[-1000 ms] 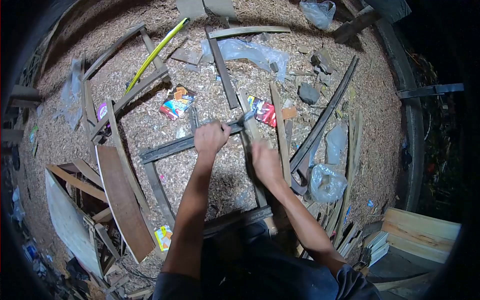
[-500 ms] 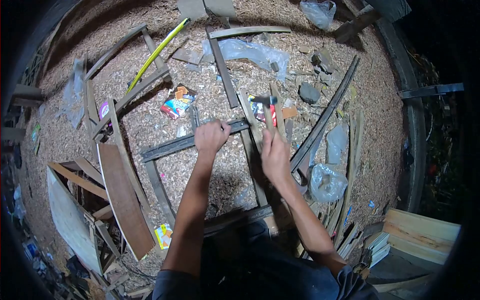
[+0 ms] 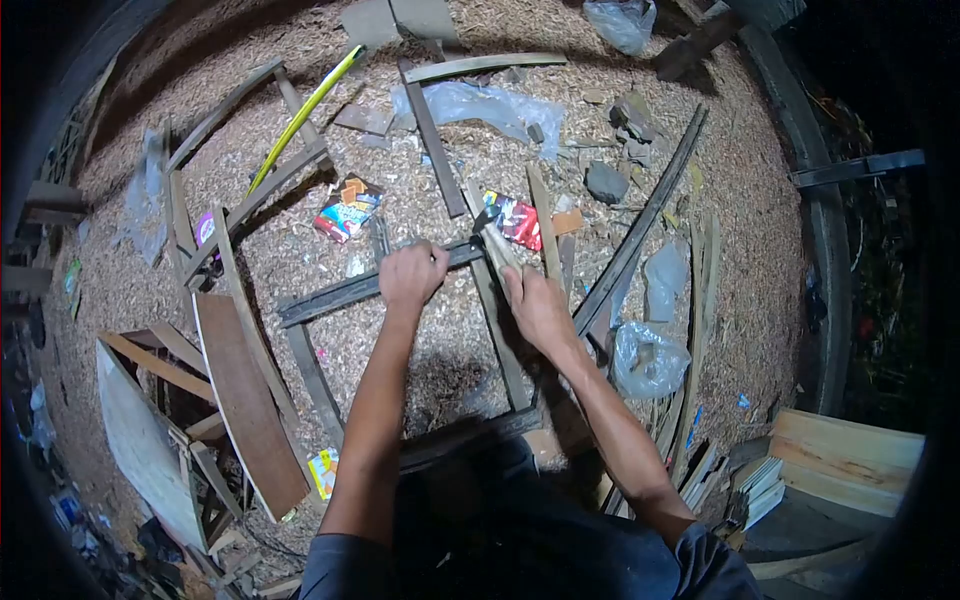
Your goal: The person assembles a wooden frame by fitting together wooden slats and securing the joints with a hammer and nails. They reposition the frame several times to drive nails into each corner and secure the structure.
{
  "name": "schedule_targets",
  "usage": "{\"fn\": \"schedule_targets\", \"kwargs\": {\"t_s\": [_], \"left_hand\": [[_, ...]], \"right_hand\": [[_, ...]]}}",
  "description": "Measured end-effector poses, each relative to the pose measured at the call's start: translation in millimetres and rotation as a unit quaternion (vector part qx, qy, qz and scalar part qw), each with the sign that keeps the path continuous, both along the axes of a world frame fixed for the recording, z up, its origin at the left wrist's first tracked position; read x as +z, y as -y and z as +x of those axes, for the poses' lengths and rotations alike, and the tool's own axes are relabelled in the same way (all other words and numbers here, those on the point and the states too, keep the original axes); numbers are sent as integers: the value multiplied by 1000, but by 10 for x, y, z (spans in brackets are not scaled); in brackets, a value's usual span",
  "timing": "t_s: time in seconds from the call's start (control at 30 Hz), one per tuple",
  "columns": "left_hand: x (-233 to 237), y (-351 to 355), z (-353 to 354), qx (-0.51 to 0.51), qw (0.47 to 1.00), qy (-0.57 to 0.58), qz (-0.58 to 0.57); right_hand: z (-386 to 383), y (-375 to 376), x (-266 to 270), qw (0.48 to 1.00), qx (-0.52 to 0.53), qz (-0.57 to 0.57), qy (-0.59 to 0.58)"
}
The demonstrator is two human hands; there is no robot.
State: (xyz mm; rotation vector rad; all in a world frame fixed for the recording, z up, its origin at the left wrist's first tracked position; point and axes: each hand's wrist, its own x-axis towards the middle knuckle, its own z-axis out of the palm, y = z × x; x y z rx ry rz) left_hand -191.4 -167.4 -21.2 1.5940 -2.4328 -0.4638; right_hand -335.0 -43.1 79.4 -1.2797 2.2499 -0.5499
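A dark wooden frame (image 3: 330, 296) lies flat on a floor of wood shavings in front of me. My left hand (image 3: 410, 274) presses down on its far rail, fingers curled over the wood. My right hand (image 3: 537, 305) grips a hammer (image 3: 495, 243) by its wooden handle, and the head sits low at the frame's far right corner, close beside my left hand. The frame's right rail (image 3: 500, 335) runs back toward my knees.
Loose wooden slats (image 3: 545, 225), a long dark strip (image 3: 640, 225), snack wrappers (image 3: 345, 212), a yellow rod (image 3: 300, 118) and plastic bags (image 3: 645, 362) litter the shavings. A brown board (image 3: 245, 400) and a wooden frame lean at the left. Stacked planks (image 3: 850, 460) sit at the right.
The hammer was lifted half a second ago and has come back down onto the frame's corner. My left hand stayed on the rail. The view shifted slightly.
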Motion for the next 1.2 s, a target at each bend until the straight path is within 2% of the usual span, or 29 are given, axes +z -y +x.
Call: {"fn": "schedule_targets", "kwargs": {"t_s": [0.1,0.13,0.17,0.2,0.23,0.3,0.37,0.43,0.5,0.57,0.63,0.7,0.77,0.83,0.9,0.93,0.97,1.0,1.03,1.1,1.13,1.2], "left_hand": [[62,12,31,-23,999,-31,11],[224,14,39,-42,995,19,90],[201,6,56,-46,995,20,86],[104,9,106,-126,991,-45,-26],[6,18,154,-205,963,-110,-138],[-63,55,185,-240,958,-67,-142],[-21,79,163,-207,978,11,38],[107,122,115,-201,978,43,26],[217,187,52,-194,977,83,26],[319,240,-24,-197,977,79,25],[308,331,-58,-225,970,94,6],[329,377,-56,-218,971,99,23],[275,439,9,-221,970,96,26],[281,493,74,-213,972,91,33],[269,468,143,-204,974,86,41],[274,438,192,-177,978,102,37],[286,429,226,-150,981,118,31],[309,452,287,-162,982,87,29],[327,474,310,-162,983,88,24],[439,517,326,-134,974,167,70],[512,539,322,-109,977,172,64],[714,600,349,-70,985,154,41]], "right_hand": [[-27,-69,-22,997,-61,-29,44],[-46,-123,-71,996,-70,-22,60],[-62,-180,-110,995,-73,-26,61],[-78,-239,-147,996,-59,-16,60],[-98,-299,-201,997,-45,-6,58],[-140,-407,-317,997,-48,-1,64],[-149,-513,-374,997,-53,11,49],[-126,-551,-293,997,-54,9,50],[-64,-612,-210,992,-72,31,99],[-10,-732,-353,993,-48,31,106],[150,-864,-442,992,-49,-22,114],[274,-1019,-522,994,-57,-43,86],[333,-1174,-576,989,38,-142,-6],[373,-1214,-610,991,41,-119,35],[398,-1188,-601,995,-9,-80,-51],[353,-1109,-578,995,-9,-83,-49],[270,-1007,-553,999,-38,-23,-6],[224,-956,-517,996,-65,38,38],[213,-924,-466,997,-65,33,39],[180,-865,-342,981,-44,-156,-107],[186,-906,-279,991,-15,-128,-42],[335,-1009,-234,987,-41,-155,-29]]}}
